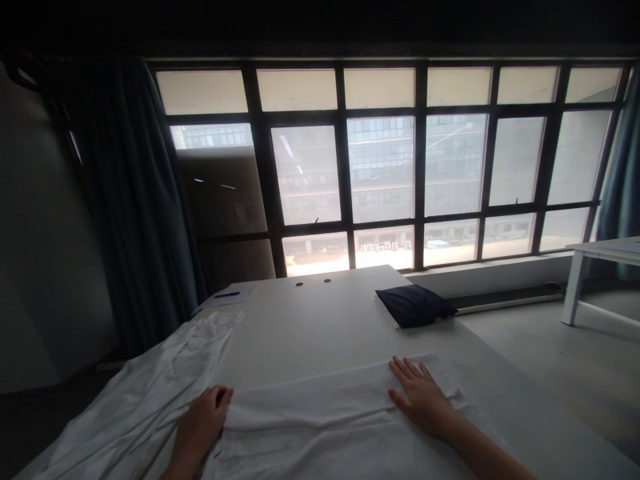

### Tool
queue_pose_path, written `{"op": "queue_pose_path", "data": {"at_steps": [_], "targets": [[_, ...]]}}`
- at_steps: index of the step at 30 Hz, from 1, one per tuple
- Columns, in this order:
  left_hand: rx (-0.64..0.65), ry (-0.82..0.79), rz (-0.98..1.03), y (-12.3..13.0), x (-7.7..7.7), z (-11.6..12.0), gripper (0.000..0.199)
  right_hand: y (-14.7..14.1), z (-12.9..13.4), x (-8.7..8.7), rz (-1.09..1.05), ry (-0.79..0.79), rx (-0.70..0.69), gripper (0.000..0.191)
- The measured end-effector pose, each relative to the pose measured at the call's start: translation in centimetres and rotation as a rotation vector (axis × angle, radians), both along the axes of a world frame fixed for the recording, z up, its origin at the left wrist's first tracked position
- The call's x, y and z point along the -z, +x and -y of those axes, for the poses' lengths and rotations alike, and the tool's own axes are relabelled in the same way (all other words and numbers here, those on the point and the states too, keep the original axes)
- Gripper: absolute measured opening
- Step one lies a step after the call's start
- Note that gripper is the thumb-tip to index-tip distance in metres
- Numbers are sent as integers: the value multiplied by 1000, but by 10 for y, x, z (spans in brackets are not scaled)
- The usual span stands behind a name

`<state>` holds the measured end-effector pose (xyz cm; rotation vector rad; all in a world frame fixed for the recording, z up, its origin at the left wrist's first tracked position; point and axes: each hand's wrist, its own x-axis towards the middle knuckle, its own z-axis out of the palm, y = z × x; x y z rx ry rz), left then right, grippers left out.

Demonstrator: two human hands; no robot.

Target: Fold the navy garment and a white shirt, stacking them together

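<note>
A white cloth (320, 420) lies spread across the near part of the table, with creases running along it. My left hand (204, 421) is at the cloth's left edge, its fingers curled and closed on that edge. Toward the cloth's right end, my right hand (423, 399) rests flat on top with fingers spread, holding nothing. Whether the cloth is a garment I cannot tell. To the left of my left hand, more rumpled white fabric (165, 373) covers the table's left side.
On the white table (300, 333) a folded dark cloth (413, 305) lies at the right edge. A blue pen (227, 294) sits on paper at the far left corner. Two round cable holes are near the far edge. Another white table (575, 287) stands at right; windows and curtains are beyond.
</note>
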<state>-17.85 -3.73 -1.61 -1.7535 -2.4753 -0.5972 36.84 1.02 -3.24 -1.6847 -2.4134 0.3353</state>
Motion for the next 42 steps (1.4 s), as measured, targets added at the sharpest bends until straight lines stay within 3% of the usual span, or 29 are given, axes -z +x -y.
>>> {"op": "queue_pose_path", "data": {"at_steps": [4, 16, 20, 23, 26, 29, 31, 34, 38, 42], "targets": [[-38, -23, 29, -2, 0, -2, 52, 0, 0, 0, -9, -2, 0, 78], [-57, -59, -57, 10, -2, 0, 42, 0, 0, 0, -16, -5, 2, 77], [-101, -35, -192, 24, -3, 4, 43, 1, -1, 0, -23, -14, 1, 77], [-142, 28, -336, 34, -6, 5, 55, 1, -1, 0, -17, -20, 3, 77], [-5, 121, -345, 47, -16, 1, 55, 1, -1, 0, -14, -15, 2, 78], [287, 129, -213, 76, -22, -5, 49, 1, 0, 0, -22, -8, 1, 78], [466, 69, -108, 105, -16, -4, 50, 2, -1, 0, -28, -8, -2, 78], [606, -123, -63, 150, 5, 5, 63, 2, -1, 0, -33, -10, 2, 77], [678, -220, -66, 180, 22, 19, 62, 2, -2, 0, -24, -15, 8, 77], [589, -312, -67, 180, 12, 21, 66, 1, -1, -1, -6, -15, 3, 77]]}}
